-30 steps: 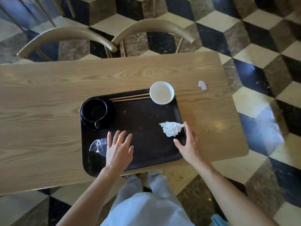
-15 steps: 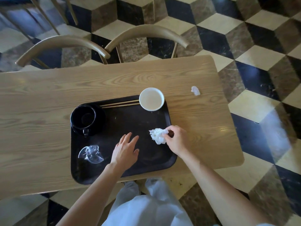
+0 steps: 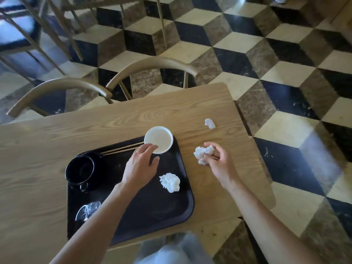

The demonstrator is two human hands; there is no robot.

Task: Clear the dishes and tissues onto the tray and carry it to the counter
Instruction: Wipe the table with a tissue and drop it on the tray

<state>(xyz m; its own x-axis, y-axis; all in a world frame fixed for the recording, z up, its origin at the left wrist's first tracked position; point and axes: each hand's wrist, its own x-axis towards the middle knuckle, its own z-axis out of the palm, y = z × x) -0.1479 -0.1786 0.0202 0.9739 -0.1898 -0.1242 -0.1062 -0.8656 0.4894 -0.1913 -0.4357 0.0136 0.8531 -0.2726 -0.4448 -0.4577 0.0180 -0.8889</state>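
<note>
A black tray lies on the wooden table. On it stand a black cup, a pair of chopsticks, a white bowl at the far right corner, a crumpled tissue and a clear plastic wrapper. My left hand reaches over the tray, and its fingertips touch the bowl's near rim. My right hand holds a second tissue wad above the table, just right of the tray. A small tissue lies on the table beyond it.
Two curved wooden chair backs stand against the table's far edge, with more chair legs behind them. The table's right edge is close to my right hand. Checkered tile floor surrounds the table.
My left hand moved forward from the tray's middle to the white bowl. My right hand left the tray to the right holding a tissue wad, and one wad stays on the tray.
</note>
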